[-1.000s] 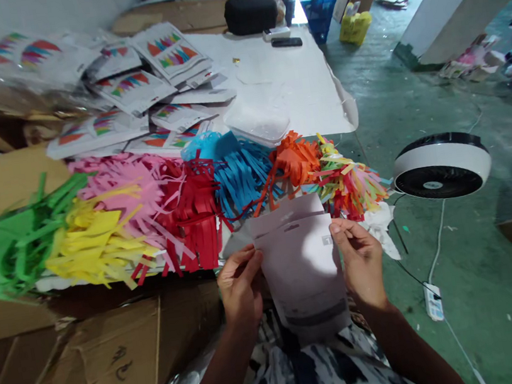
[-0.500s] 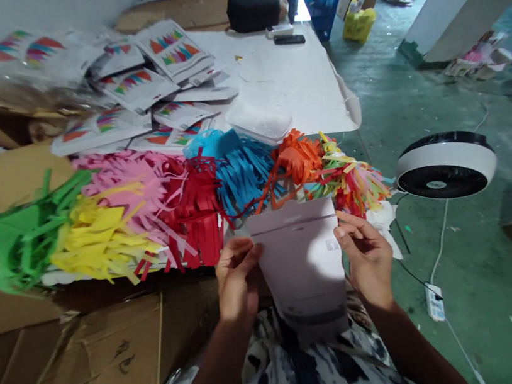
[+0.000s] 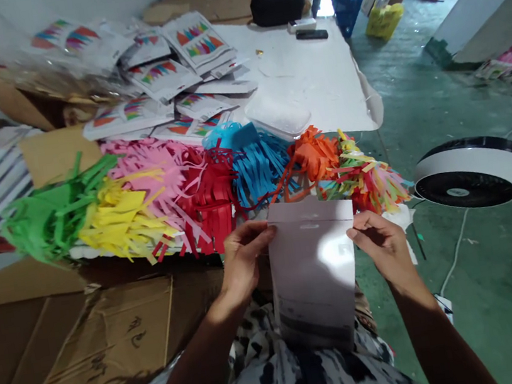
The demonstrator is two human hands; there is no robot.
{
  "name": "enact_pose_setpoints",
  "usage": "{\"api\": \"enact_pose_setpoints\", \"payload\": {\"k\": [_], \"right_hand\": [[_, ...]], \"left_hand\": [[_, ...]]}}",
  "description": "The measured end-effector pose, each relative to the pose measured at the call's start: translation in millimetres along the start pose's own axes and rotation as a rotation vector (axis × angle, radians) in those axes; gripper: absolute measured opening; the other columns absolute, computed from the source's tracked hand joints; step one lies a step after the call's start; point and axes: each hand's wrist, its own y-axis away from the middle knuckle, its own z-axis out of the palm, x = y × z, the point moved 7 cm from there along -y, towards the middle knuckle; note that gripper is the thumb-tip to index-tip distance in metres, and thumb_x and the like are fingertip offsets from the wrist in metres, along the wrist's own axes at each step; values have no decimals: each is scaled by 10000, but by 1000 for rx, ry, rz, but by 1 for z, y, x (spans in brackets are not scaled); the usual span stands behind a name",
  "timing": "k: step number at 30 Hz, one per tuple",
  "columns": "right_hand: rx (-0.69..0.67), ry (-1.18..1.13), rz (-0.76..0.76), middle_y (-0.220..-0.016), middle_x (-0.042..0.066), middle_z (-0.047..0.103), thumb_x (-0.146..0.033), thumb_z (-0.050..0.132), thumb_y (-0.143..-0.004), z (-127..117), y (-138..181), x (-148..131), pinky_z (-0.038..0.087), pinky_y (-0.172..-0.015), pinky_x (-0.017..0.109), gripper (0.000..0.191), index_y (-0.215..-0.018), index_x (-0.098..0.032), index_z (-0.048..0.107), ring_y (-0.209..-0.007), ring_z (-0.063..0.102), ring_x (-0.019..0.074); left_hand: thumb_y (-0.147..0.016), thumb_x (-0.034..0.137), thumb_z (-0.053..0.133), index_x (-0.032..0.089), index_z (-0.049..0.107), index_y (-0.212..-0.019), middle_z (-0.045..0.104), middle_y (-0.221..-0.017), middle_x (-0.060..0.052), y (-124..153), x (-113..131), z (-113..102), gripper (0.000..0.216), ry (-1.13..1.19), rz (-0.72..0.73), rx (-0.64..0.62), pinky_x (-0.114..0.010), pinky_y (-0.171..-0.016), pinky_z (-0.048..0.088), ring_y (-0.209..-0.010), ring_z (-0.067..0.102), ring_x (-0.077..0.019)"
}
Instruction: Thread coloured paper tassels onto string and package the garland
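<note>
Between my hands, above my lap, is a white flat paper packet (image 3: 313, 279) with a flap and a hanger slot near its top. My left hand (image 3: 245, 254) pinches its upper left edge; my right hand (image 3: 382, 241) pinches the upper right edge. A bright spot of light falls on its right side. Just beyond it lie fringed paper tassels in a row: green (image 3: 49, 214), yellow (image 3: 121, 217), pink (image 3: 152, 165), red (image 3: 211, 192), blue (image 3: 256, 160), orange (image 3: 314, 152) and a multicoloured bunch (image 3: 373, 179). What the packet holds cannot be seen.
Printed packets (image 3: 164, 78) are piled at the table's back left, near a clear plastic tray (image 3: 278, 116). A black case (image 3: 277, 4) sits farther back. To the right is a fan (image 3: 472, 171) above the green floor. An opened cardboard box (image 3: 113, 326) lies at lower left.
The view has swung slightly left, so the scene sits farther right. The packet's flap now looks raised and flatter, with both hands still pinching its upper edges.
</note>
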Motion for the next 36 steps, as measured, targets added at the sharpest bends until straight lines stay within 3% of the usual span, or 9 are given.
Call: {"api": "enact_pose_setpoints", "payload": {"k": [5, 8, 10, 13, 16, 22, 27, 31, 36], "right_hand": [[-261, 41, -18, -682, -38, 519, -462, 769, -910, 8, -19, 4, 390, -615, 268, 326, -745, -220, 627, -637, 470, 129], [-312, 88, -72, -677, -24, 584, -452, 763, -922, 8, -25, 7, 407, -635, 285, 344, -694, -218, 657, -649, 512, 142], [-310, 106, -96, -765, 3, 697, -449, 753, -931, 9, -27, 8, 448, -669, 303, 245, -816, -234, 777, -694, 578, 163], [-343, 103, -147, -898, 35, 784, -432, 695, -973, 15, -25, 6, 487, -696, 325, 231, -1067, -284, 845, -750, 639, 188], [-379, 111, -188, -854, 43, 782, -418, 637, -1002, 17, -22, 8, 489, -692, 331, 258, -1012, -291, 861, -751, 649, 200], [-416, 118, -169, -961, 42, 787, -414, 528, -1052, 18, -10, 9, 494, -755, 339, 341, -1081, -289, 843, -857, 699, 215], [-187, 165, -181, -902, 28, 774, -381, 730, -960, 18, -1, -9, 514, -782, 345, 134, -960, -272, 807, -834, 689, 210], [-74, 128, -92, -861, -9, 727, -374, 831, -879, 15, 6, -9, 510, -755, 320, 237, -1096, -289, 791, -753, 630, 169], [-116, -40, 94, -848, 21, 768, -461, 825, -872, 19, 9, 3, 502, -652, 298, 216, -950, -260, 820, -713, 650, 174]], "left_hand": [[-556, 295, 1003, 184, 839, -858, 742, -733, -50, -22, 15, 10, 361, -235, -118, -281, -287, -584, 581, -637, 698, -188], [-570, 323, 989, 162, 869, -998, 770, -823, -110, -30, 20, 15, 472, -327, -163, -437, -327, -578, 601, -689, 737, -247], [-599, 315, 966, 180, 874, -1025, 761, -881, -114, -36, 23, 15, 456, -347, -118, -470, -315, -553, 592, -722, 736, -252], [-643, 231, 903, 224, 887, -929, 677, -819, -73, -40, 24, 15, 287, -368, 27, -465, -263, -518, 549, -702, 666, -197], [-626, 150, 847, 242, 878, -766, 592, -710, -44, -38, 22, 12, 171, -376, 126, -434, -245, -516, 510, -657, 594, -167], [-769, 344, 783, 230, 875, -799, 765, -950, -117, -13, 15, 15, 149, -414, 88, -480, -302, -691, 560, -904, 714, -263], [-731, 372, 916, 211, 825, -789, 720, -747, -40, 0, 14, 9, 194, -445, 161, -240, -229, -589, 444, -671, 620, -151], [-627, 324, 996, 244, 832, -1090, 732, -803, -28, 5, -5, 2, 498, -285, 40, -180, -228, -607, 478, -697, 654, -151], [-589, 381, 1010, 182, 803, -748, 738, -727, -54, 15, -23, -2, 328, -84, -171, -128, -267, -584, 487, -628, 650, -166]]}}
